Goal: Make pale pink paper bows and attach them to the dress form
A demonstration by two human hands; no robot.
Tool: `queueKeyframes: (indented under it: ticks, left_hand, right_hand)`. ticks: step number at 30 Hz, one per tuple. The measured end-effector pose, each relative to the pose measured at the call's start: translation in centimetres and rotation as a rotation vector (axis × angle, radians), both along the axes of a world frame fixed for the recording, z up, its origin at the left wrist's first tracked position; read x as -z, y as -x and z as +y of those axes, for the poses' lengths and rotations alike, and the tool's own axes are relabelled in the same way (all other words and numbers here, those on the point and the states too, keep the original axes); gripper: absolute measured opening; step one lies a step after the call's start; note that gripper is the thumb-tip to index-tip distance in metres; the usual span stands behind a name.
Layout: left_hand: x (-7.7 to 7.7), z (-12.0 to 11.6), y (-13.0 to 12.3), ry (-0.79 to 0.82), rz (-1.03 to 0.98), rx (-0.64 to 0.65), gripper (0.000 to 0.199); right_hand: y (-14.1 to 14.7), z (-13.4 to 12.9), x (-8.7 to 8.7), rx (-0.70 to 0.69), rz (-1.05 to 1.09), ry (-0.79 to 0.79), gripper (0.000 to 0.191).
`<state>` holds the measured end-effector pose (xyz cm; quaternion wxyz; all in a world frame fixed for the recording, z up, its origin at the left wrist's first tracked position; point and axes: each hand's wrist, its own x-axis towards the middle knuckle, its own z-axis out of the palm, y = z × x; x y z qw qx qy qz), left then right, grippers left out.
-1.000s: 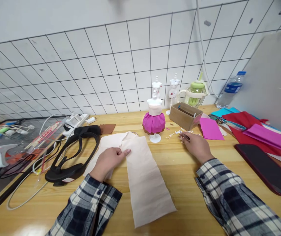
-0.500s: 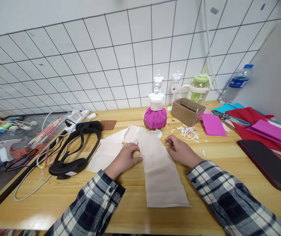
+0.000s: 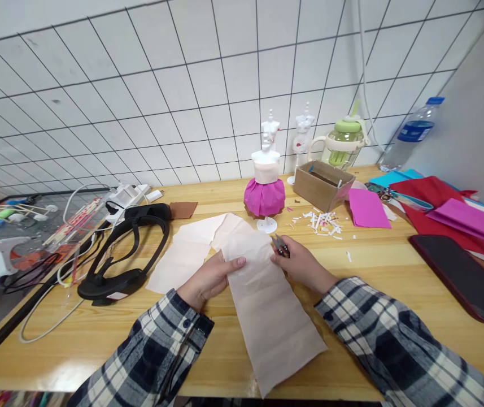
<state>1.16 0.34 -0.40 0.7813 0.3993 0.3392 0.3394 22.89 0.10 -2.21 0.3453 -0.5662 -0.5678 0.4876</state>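
A long strip of pale pink cloth (image 3: 273,316) hangs down toward me over the table. My left hand (image 3: 213,277) pinches its upper left edge, thumb on top. In my right hand (image 3: 303,263) are small scissors (image 3: 281,246) with dark handles, their tips pointing up and left beside the strip's upper right edge. More pale cloth pieces (image 3: 178,265) lie flat to the left of and behind my left hand. Behind the strip stands a small white dress form (image 3: 266,167) with a pale bodice and a puffy magenta skirt (image 3: 264,196).
Behind are more dress forms (image 3: 302,135), a cardboard box (image 3: 323,186), a green-lidded cup (image 3: 345,141) and a bottle (image 3: 413,135). White scraps (image 3: 324,223) lie mid-right, with a phone (image 3: 464,277) farther right. A black headset (image 3: 127,254) and cables are left.
The strip's top is now lifted in my left hand and its lower end has swung left. My right hand has moved slightly left, and the scissors show more clearly. The view has tilted slightly.
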Motion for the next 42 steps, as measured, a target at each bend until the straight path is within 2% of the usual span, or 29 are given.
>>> queueKeyframes:
  ticks: [2,4,6,8,10,12,15,16,19,23,26,32,36,42]
  left_hand:
    - [-0.1,0.1,0.2,-0.035,-0.096,-0.036,0.061]
    - [-0.1,0.2,0.1,-0.043,-0.144,-0.012,0.062]
    - [0.0,0.1,-0.1,-0.016,-0.107,0.052,0.062]
    - [0.3,0.0,-0.4,-0.005,-0.026,0.054,0.062]
    - [0.6,0.0,-0.5,-0.018,0.038,-0.015,0.060]
    - [0.9,0.0,-0.4,-0.019,0.046,-0.079,0.053]
    - [1.1,0.2,0.2,0.040,-0.025,-0.070,0.040]
    - [1.2,0.2,0.5,0.062,-0.054,-0.057,0.038]
    - [1.3,0.4,1.1,0.104,-0.090,-0.040,0.038]
    - [1.1,0.5,1.2,0.060,-0.014,-0.031,0.043]
    - [0.7,0.3,0.7,-0.054,0.101,0.022,0.053]
    - [0.5,0.1,0.4,-0.206,0.343,0.078,0.056]
    - [0.7,0.2,0.6,-0.219,0.359,0.077,0.056]
    - [1.2,0.4,0.7,-0.180,0.298,0.086,0.055]
  right_hand:
    - [0.0,0.0,-0.1,0.097,0.318,0.102,0.024]
    - [0.1,0.0,-0.1,0.180,0.559,0.123,0.033]
    - [0.4,-0.2,0.0,0.206,0.661,0.126,0.038]
    - [0.7,-0.4,0.1,0.175,0.654,0.146,0.039]
    - [0.7,-0.4,0.3,0.114,0.549,0.135,0.035]
    - [0.2,-0.1,0.6,0.086,0.349,0.049,0.028]
    - [-1.9,0.8,0.6,0.112,-0.007,-0.184,0.026]
    - [-2.8,1.1,0.4,0.072,-0.091,-0.220,0.029]
    - [-4.8,1.6,-0.3,-0.094,-0.359,-0.253,0.040]
    - [-5.1,1.3,-1.2,-0.150,-0.576,-0.172,0.062]
    - [-4.2,1.1,-1.2,-0.170,-0.760,-0.130,0.056]
    - [-3.9,1.2,-1.7,-0.154,-0.877,-0.121,0.052]
    - [-4.1,0.9,-2.3,-0.178,-0.940,-0.116,0.052]
    - [-3.8,0.7,-2.1,-0.197,-1.012,-0.151,0.053]
